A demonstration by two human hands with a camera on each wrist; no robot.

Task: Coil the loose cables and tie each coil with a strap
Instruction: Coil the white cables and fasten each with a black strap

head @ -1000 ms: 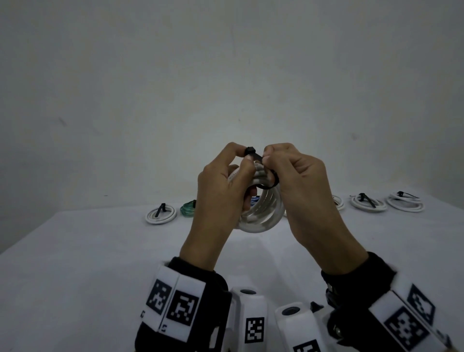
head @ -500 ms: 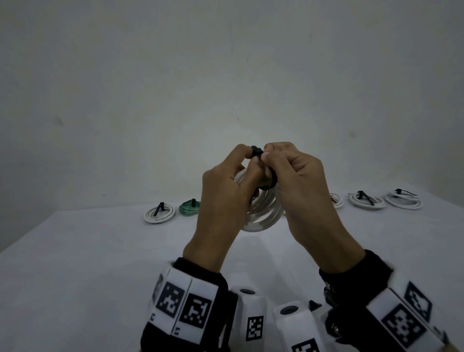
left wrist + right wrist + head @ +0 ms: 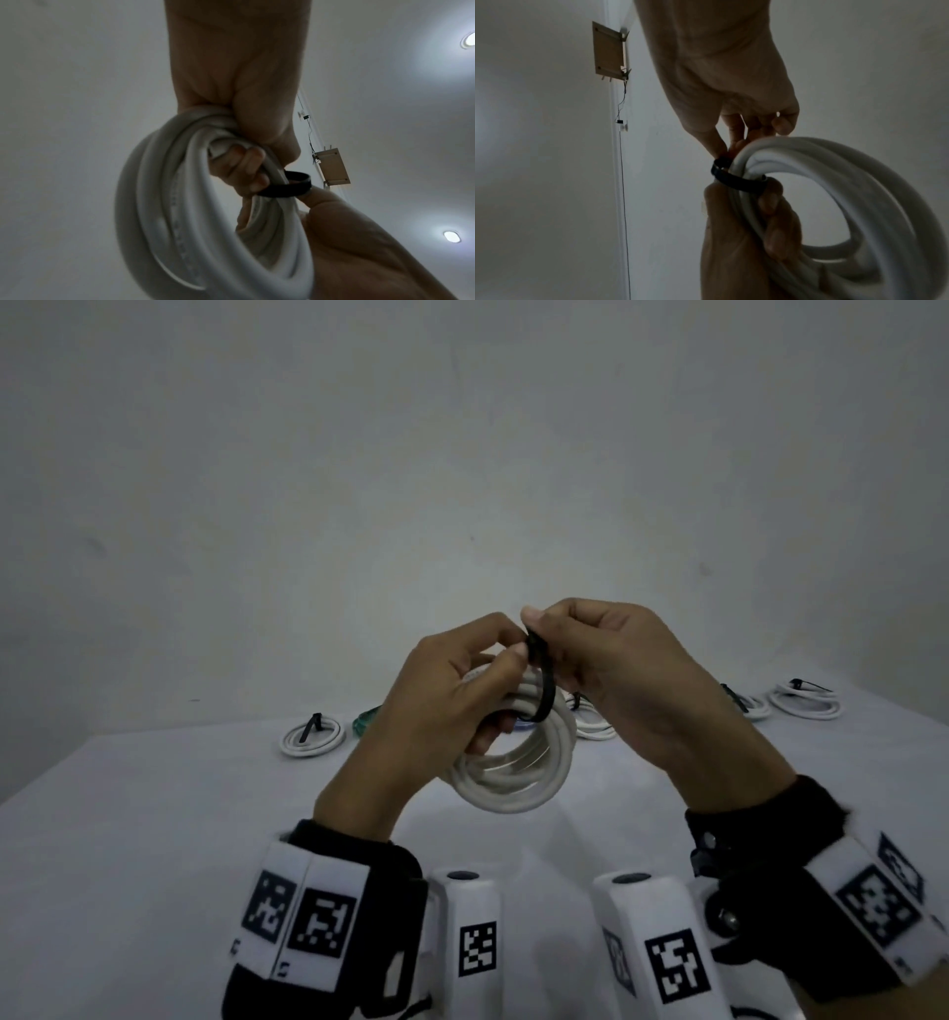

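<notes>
While the white cable coil [image 3: 518, 762] is held up in the air above the table [image 3: 154, 839], its turns are gripped by the curled fingers of the left hand [image 3: 441, 706], and the black strap [image 3: 544, 685] looped round the bundle is pinched at its top by the right hand [image 3: 616, 670]. The cable is judged light but springy, so the turns are best clamped just beside the strap; the thin strap is likely slippery and is best pulled by its free end.

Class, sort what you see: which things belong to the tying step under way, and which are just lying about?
In use:
white cable coil
black strap
left hand
right hand

Lying about:
tied white coil
green coil
tied coils at right
</notes>
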